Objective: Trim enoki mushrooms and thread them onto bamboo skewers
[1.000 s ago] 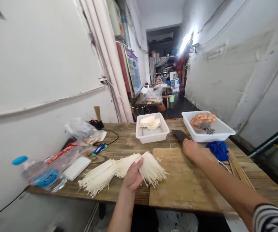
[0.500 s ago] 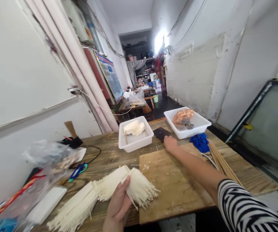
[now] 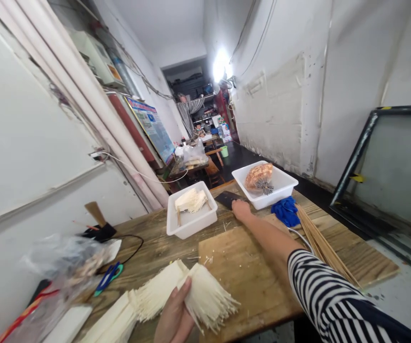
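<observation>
My left hand (image 3: 177, 309) is closed on a flat bunch of enoki mushrooms (image 3: 209, 295), its fringed ends resting over the left edge of a wooden cutting board (image 3: 248, 281). More enoki bunches (image 3: 160, 288) lie on the table just left of this hand. Beyond the board, my right hand (image 3: 241, 209) reaches out and is closed at the near end of a dark cleaver (image 3: 227, 199), whose handle it covers. The cleaver lies flat between two white trays. Small pale scraps (image 3: 210, 257) dot the board.
One white tray (image 3: 191, 232) holds enoki and sticks; another tray (image 3: 273, 196) holds a bagged reddish food. A blue cloth (image 3: 286, 212) and thin wooden skewers (image 3: 322, 245) lie at right. Scissors (image 3: 108, 278) and plastic bags (image 3: 58, 257) are at left. Another person sits far back.
The view has shifted, so the table and trays sit differently in the picture. Both hands keep their places, the left on the enoki bunch and the right on the cleaver.
</observation>
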Tool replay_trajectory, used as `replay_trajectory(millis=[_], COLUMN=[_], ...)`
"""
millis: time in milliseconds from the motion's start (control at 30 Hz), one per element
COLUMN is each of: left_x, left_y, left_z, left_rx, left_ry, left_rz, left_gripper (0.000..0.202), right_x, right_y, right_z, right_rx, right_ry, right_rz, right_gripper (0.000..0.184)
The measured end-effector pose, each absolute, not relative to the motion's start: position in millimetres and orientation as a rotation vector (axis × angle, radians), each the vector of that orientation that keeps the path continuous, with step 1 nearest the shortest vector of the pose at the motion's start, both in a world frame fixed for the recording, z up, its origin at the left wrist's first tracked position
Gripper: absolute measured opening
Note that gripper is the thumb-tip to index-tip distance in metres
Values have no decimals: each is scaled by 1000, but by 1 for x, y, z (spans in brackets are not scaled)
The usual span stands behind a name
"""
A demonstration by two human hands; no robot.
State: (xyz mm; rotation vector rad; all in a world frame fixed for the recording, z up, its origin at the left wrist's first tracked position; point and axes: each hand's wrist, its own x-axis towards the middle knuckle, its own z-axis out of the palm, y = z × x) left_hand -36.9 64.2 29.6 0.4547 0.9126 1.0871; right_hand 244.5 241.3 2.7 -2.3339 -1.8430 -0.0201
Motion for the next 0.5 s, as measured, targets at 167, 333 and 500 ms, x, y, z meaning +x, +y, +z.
replay_trajectory(millis=[167, 333, 500], left_x=[-31, -23, -22], left_y=[61, 66, 74], left_z=[33, 34, 32], left_rx=[469, 450, 450], left_ry=[852, 824, 760], left_rz=[1094, 1128, 1112], left_gripper=[34, 24, 22], right_x=[256, 255, 289], right_y=[241, 229, 153], right_z=[6, 14, 31], right_rx=[-2305, -2266, -2197], right_ry=[-1880, -1930, -1963], right_rz=[-6, -26, -52], right_gripper=[34, 33, 27])
